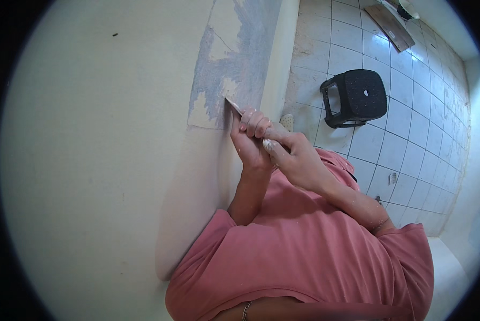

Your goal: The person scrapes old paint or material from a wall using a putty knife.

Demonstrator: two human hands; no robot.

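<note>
A thin-bladed scraper (232, 105) rests its tip against the wall (103, 160), at the edge of a leftover cream patch of coating. My left hand (251, 127) is wrapped around the tool close to the blade. Just behind it, my right hand (298, 154) is closed at the handle end, its thumb smeared with white. Both hands hide the handle. Around the blade, a stripped grey-blue area (248, 68) shows ragged cream remnants, with a straight lower edge below.
Behind my hands a black plastic stool (364, 94) stands on the white tiled floor (344, 52). Farther off lie a brown board (390, 28) and a dark bowl-like container (407, 10). A perforated light shoe (287, 122) shows near the wall's base. Dust lies along that edge.
</note>
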